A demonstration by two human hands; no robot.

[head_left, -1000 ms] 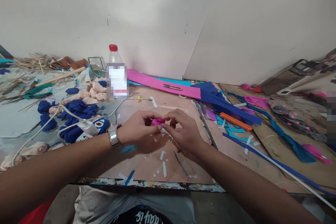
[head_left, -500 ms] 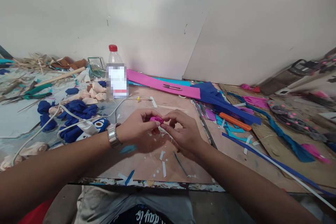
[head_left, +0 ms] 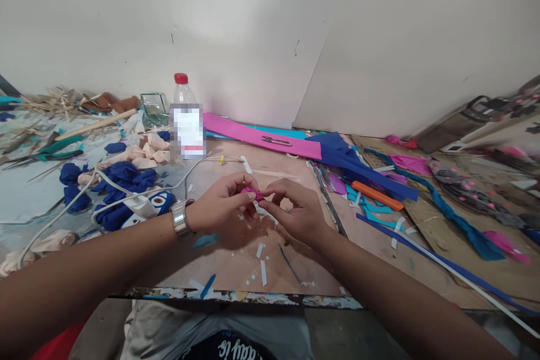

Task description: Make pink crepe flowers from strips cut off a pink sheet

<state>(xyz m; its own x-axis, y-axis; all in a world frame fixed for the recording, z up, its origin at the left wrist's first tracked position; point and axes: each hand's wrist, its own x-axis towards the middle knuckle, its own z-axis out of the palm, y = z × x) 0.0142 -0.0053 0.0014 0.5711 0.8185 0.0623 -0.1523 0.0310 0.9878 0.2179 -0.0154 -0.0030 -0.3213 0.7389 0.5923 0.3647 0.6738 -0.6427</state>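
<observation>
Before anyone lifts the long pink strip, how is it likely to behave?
The pink strip would probably sag, since it looks long and thin. It seems likely light, being flat. The thread snips resting on it would probably slide if it tilted.

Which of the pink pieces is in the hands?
The small crumpled wad, at the fingertips of the left hand and right hand. The long strip lies behind, under the snips; other scraps lie to the right.

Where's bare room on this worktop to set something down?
Small patches: between the pink strip and right hand; between the dark stick and right forearm; between the left forearm and blue sliver. Crowded: the left, with blue bundles and peach rolls.
</observation>
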